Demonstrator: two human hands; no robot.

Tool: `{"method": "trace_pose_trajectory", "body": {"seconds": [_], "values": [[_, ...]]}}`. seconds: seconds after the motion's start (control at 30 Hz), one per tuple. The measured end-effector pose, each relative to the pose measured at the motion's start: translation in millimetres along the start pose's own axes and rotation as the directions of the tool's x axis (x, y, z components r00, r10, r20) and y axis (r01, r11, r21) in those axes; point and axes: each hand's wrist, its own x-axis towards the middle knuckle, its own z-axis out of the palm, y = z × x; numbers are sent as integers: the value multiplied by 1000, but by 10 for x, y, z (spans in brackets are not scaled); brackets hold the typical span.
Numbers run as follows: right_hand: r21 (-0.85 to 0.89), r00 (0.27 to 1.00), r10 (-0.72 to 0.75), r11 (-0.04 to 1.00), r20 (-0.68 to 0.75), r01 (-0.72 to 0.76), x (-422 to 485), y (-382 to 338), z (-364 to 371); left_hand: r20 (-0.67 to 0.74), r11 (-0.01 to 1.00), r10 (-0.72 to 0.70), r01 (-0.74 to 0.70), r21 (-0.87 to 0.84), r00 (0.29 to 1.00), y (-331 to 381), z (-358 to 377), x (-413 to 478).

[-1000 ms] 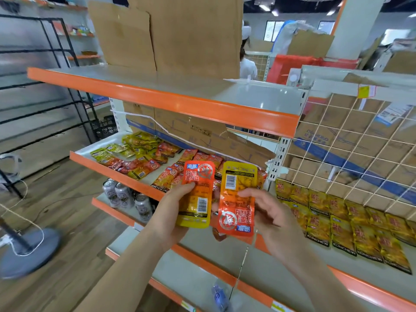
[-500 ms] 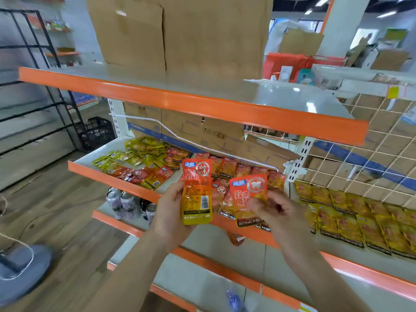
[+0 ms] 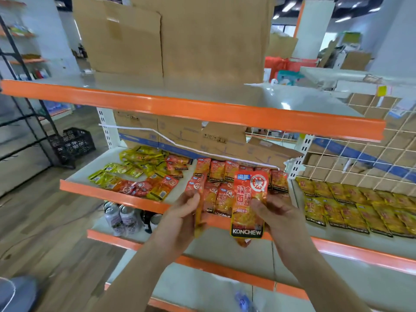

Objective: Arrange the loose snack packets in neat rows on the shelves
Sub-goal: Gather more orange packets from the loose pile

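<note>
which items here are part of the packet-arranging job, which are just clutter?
Job:
- red packet in right hand
- edge-on packet in left hand
- loose pile
- red rows
- yellow rows
- middle shelf

Clutter:
- cans
- cardboard boxes
- black crate
</note>
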Motion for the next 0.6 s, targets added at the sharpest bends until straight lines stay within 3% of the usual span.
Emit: {"method": "trace_pose_trajectory", "body": {"seconds": [0.1, 0.4, 0.6], "values": [[-44, 999, 1, 999, -54, -3, -40, 14, -8, -12, 994, 46, -45, 104, 999, -53, -73, 61], [-81, 996, -2, 997, -86, -5, -83, 101, -143, -13, 985, 161, -160, 65, 987, -102, 58, 9], [-114, 992, 49, 991, -113, -62, -29, 140, -214, -84, 964, 234, -220, 147, 969, -107, 14, 7]]}}
